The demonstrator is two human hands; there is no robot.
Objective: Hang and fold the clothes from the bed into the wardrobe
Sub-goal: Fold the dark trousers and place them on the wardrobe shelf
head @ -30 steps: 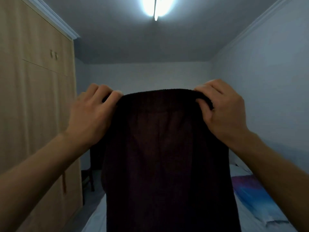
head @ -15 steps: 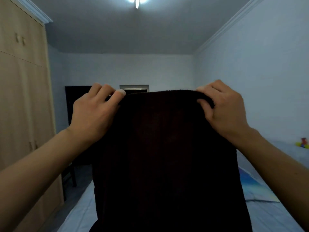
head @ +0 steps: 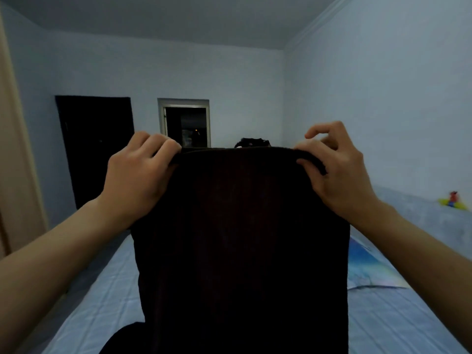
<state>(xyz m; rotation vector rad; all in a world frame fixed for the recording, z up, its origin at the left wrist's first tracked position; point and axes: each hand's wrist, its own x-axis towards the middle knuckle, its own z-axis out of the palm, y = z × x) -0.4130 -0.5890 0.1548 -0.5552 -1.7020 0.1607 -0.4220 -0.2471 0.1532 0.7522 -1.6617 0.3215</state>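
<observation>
Your right hand (head: 339,175) has loosened: its forefinger now lifts clear of the top edge of the dark garment (head: 242,238).

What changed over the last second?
The view swung right: the wardrobe slid to the left edge, the ceiling light left the frame, and more bed shows. The right hand raised two fingers off the dark garment. Unchanged: it and the left hand hold the garment's top edge.

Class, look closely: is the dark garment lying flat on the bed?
No: the left hand and right hand hold the dark garment up by its top edge, so it hangs upright over the bed.
</observation>
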